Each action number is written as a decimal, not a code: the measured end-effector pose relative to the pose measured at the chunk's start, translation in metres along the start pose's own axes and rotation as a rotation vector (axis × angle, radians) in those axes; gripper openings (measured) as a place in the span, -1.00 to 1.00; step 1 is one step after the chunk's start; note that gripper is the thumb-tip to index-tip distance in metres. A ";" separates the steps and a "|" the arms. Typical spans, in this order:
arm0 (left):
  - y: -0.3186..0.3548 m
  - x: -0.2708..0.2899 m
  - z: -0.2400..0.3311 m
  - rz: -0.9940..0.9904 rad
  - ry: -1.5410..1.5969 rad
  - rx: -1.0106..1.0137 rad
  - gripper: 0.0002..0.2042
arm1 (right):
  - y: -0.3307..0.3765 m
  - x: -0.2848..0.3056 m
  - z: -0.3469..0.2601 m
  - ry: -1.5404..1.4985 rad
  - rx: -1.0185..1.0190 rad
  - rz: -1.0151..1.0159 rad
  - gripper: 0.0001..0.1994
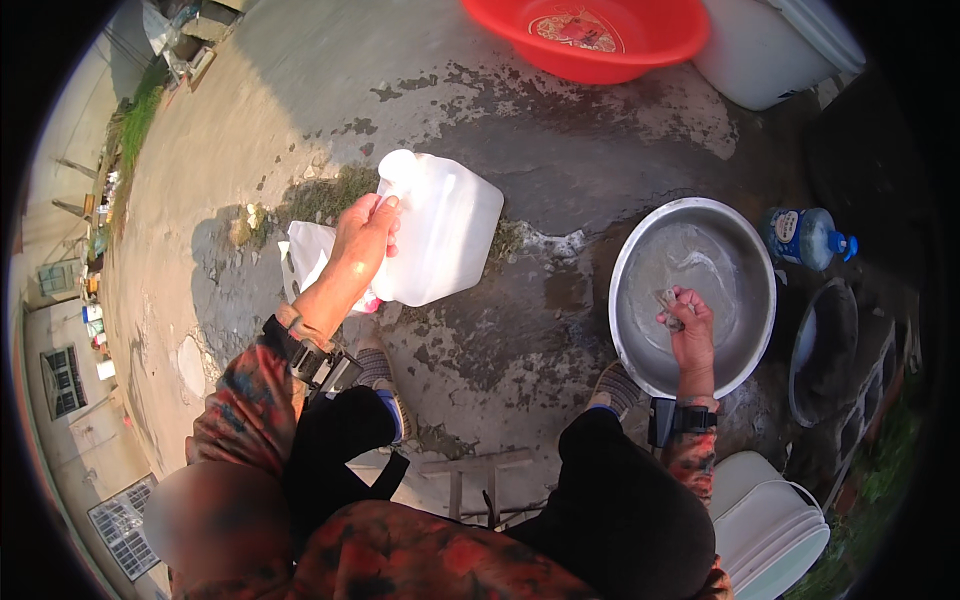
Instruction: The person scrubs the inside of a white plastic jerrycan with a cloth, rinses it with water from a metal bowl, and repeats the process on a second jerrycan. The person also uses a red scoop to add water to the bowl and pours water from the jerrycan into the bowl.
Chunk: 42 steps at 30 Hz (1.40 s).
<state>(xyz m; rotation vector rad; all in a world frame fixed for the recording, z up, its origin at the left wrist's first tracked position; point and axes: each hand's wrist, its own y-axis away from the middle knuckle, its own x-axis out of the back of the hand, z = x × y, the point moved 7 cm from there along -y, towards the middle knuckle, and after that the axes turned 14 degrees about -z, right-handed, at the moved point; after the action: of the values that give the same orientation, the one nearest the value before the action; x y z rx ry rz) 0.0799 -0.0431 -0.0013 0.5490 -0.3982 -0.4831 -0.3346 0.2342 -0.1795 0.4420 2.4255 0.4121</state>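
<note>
My left hand (367, 235) is closed round the handle of a white translucent plastic jug (450, 230), which is lifted and tilted off to the left of the basin. The jug has a round white top near my fingers. Over the wide metal basin (640, 362), my right hand (692, 325) is closed on a small greyish crumpled thing (670, 303) whose kind I cannot make out. Cloudy whitish liquid lies in the basin. Beyond my left wrist is a white bag-like thing (308, 250), partly hidden.
A red basin (590, 60) and a large white bucket (765, 60) stand at the far side. To the right are a blue-capped bottle (800, 238) and a dark round pan (825, 350). Pale buckets (765, 530) stand at the lower right. The concrete ground (440, 390) is wet in patches.
</note>
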 end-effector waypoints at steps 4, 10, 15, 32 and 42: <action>-0.003 -0.001 -0.001 -0.003 -0.004 -0.013 -0.76 | 0.003 0.003 0.023 -0.100 -0.081 0.034 -0.83; -0.004 0.002 0.000 -0.011 -0.034 -0.043 -0.72 | 0.005 0.003 0.041 -0.210 -0.116 0.060 -0.65; -0.004 0.002 0.003 -0.032 -0.038 -0.040 -0.72 | 0.006 0.003 0.039 -0.005 -0.076 0.048 -0.75; -0.006 0.007 0.001 -0.042 -0.084 -0.055 -0.70 | 0.019 -0.006 0.035 0.191 -0.260 0.263 -0.70; -0.005 0.005 0.000 -0.053 -0.084 -0.066 -0.67 | -0.002 -0.013 0.035 0.706 -0.056 0.229 -0.49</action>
<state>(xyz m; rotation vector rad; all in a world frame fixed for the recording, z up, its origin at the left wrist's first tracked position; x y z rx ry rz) 0.0826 -0.0497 -0.0029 0.4775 -0.4476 -0.5694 -0.3033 0.2335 -0.2003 0.6324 3.0353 0.8503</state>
